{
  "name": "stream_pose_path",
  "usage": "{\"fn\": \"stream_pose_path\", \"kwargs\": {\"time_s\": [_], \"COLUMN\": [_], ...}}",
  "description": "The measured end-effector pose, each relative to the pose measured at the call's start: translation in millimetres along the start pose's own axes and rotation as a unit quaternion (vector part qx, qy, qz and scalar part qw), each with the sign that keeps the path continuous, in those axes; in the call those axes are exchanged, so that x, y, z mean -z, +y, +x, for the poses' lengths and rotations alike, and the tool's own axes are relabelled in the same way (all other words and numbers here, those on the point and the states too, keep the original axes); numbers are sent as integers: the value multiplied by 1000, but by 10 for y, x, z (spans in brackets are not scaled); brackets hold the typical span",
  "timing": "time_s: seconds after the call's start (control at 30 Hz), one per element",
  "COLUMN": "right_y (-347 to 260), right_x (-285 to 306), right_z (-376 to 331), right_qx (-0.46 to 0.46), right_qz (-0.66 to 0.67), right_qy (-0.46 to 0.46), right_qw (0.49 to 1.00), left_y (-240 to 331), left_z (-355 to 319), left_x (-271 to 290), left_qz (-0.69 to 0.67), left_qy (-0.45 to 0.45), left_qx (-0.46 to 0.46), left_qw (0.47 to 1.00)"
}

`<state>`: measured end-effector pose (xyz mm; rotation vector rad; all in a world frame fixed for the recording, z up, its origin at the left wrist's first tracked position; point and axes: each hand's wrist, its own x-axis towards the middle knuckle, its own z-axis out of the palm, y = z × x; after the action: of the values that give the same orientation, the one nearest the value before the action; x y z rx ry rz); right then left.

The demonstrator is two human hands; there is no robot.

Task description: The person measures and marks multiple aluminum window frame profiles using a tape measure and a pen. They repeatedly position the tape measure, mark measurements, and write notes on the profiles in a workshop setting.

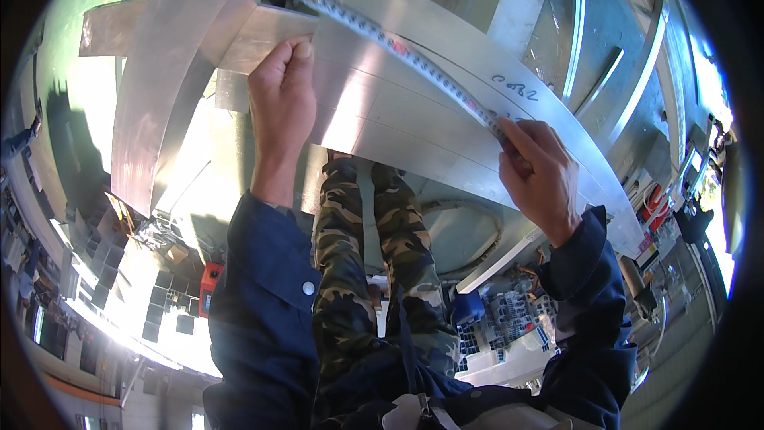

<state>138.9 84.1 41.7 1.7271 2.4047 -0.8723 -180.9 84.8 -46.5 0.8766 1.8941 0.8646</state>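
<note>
A long grey metal sheet (pixel 414 111) with thin lines across it and dark handwriting near its far edge lies in front of me. My right hand (pixel 545 171) is closed at the right, over the sheet. From its fingers the marked blade of a tape measure (pixel 430 72) runs up and left, slanting across the sheet, its free end beyond my left hand. My left hand (pixel 282 107) is closed, thumb pressed on the forefinger, beside the sheet's left part. Whatever that hand pinches, if anything, is hidden.
A broad curved metal strip (pixel 171 64) crosses at the left, over a shorter flat bar (pixel 111 28). Several metal lengths lie on the floor at the far right. Below, a red device (pixel 211 283) stands at left, and stacked small parts (pixel 509 318) are at right.
</note>
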Motion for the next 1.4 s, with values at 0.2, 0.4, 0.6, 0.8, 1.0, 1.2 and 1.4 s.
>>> {"fn": "stream_pose_path", "kwargs": {"time_s": [0.2,0.4,0.6,0.8,1.0,1.2,1.4], "right_y": [45,72,61,18,5,6,13], "right_x": [35,16,-16,-41,-53,-68,-71], "right_z": [-78,-55,-72,-92,-64,-78,-76], "right_qx": [22,34,31,11,18,13,10], "right_qz": [-42,-68,-107,-131,-122,-125,-140], "right_qy": [-11,-8,-2,10,21,24,30], "right_qw": [999,997,994,991,992,992,990], "left_y": [-65,-67,-77,-80,-78,-78,-103], "left_z": [-2,-5,-15,14,20,27,48], "left_x": [130,120,21,24,-12,-44,-43], "left_qz": [-125,-58,-40,-54,-71,-77,-73], "left_qy": [-5,11,72,75,82,91,87], "left_qx": [-30,-83,-64,-73,-62,-62,-72], "left_qw": [992,995,995,993,992,991,991]}}
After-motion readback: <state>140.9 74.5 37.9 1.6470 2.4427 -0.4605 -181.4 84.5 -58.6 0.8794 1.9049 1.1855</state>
